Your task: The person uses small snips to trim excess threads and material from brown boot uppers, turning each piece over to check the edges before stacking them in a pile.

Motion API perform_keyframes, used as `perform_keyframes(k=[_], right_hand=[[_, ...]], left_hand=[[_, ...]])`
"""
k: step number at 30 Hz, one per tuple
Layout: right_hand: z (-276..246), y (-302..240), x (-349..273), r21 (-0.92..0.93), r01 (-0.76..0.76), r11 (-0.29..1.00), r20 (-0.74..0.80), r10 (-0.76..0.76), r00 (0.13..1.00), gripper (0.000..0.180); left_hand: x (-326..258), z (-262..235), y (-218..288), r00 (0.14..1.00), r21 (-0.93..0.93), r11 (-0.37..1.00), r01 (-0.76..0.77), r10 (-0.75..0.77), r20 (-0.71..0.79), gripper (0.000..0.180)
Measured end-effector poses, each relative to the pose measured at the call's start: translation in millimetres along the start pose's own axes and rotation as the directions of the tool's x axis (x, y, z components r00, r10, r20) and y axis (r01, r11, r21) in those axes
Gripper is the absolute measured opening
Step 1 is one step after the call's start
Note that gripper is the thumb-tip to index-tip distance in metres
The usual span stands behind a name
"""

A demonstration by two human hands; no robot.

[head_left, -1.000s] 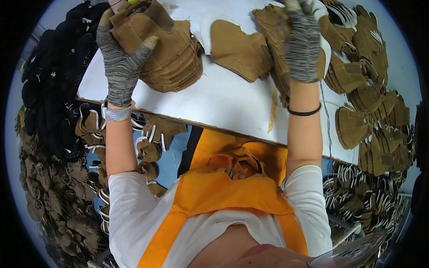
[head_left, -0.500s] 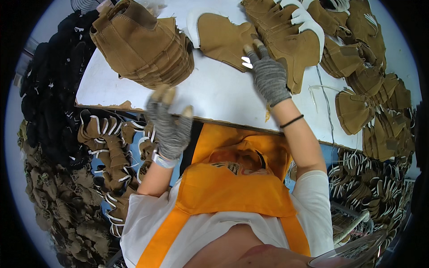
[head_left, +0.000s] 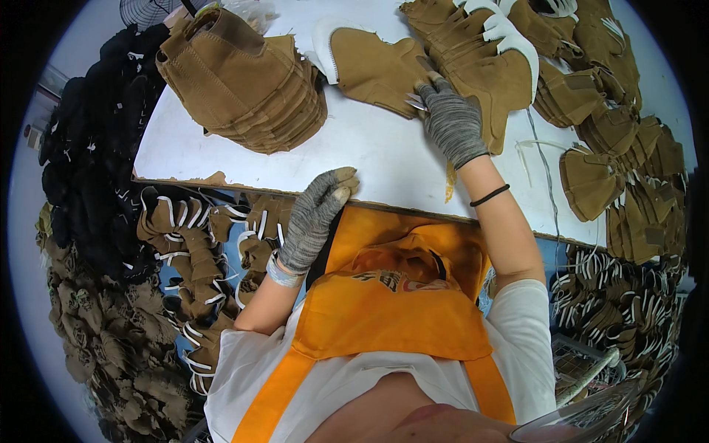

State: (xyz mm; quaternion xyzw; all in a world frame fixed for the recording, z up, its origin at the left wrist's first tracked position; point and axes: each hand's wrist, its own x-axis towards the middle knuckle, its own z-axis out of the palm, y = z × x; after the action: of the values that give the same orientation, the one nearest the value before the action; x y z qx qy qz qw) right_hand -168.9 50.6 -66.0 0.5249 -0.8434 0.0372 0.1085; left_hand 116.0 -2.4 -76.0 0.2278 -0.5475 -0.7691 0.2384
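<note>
My right hand (head_left: 454, 122), in a grey glove with bare-looking tan fingertips, rests by a flat brown boot upper (head_left: 373, 66) with a white edge strip. Silver-bladed thread snips (head_left: 417, 102) stick out from this hand, pointing left; their grip is hidden in the palm. The fingertips touch the upper's right end. My left hand (head_left: 314, 218), gloved alike, hovers at the table's front edge with its fingers drawn together; nothing shows in them. Just right of the upper lies an overlapping row of brown uppers (head_left: 480, 70) with white toothed strips.
A tall stack of stitched brown uppers (head_left: 244, 88) stands at the table's left. More brown pieces (head_left: 591, 173) line the right edge beside a thin cable (head_left: 545, 173). Black pieces (head_left: 92, 155) hang at left. Brown bundles (head_left: 188, 244) sit below the white table (head_left: 384, 166).
My left hand has moved right, away from the stack, and its fingers have come together. My right hand has shifted slightly, with the snips still in it. The whole view has moved a little.
</note>
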Motion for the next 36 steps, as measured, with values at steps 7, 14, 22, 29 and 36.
perform_keyframes(k=[7,14,22,29,36], right_hand=[[11.4,-15.0,4.4,0.06,-0.308,0.95,0.049,0.305,0.951,0.05],[10.7,-11.7,-11.7,0.386,-0.355,0.851,0.031,0.373,0.927,0.028],[30.1,-16.4,-59.8,0.686,-0.212,0.696,-0.228,0.483,0.846,0.031],[-1.6,-28.1,-77.7,0.886,-0.132,0.444,-0.097,0.457,0.884,0.032],[-5.8,-31.9,-87.7,0.608,0.041,0.793,-0.424,0.28,0.861,0.023]], left_hand=[[44.9,7.9,-10.7,0.992,-0.133,0.983,-0.123,0.121,-0.022,0.062],[153.5,-2.5,-24.7,0.964,0.057,0.979,-0.196,0.203,-0.17,0.083],[203.3,14.2,-6.0,0.982,0.101,0.992,-0.075,0.091,-0.165,0.062],[152.6,35.0,8.1,0.781,0.92,0.15,-0.362,0.588,0.212,0.056],[108.4,53.0,-11.7,0.875,0.382,0.793,-0.475,0.473,0.106,0.032]])
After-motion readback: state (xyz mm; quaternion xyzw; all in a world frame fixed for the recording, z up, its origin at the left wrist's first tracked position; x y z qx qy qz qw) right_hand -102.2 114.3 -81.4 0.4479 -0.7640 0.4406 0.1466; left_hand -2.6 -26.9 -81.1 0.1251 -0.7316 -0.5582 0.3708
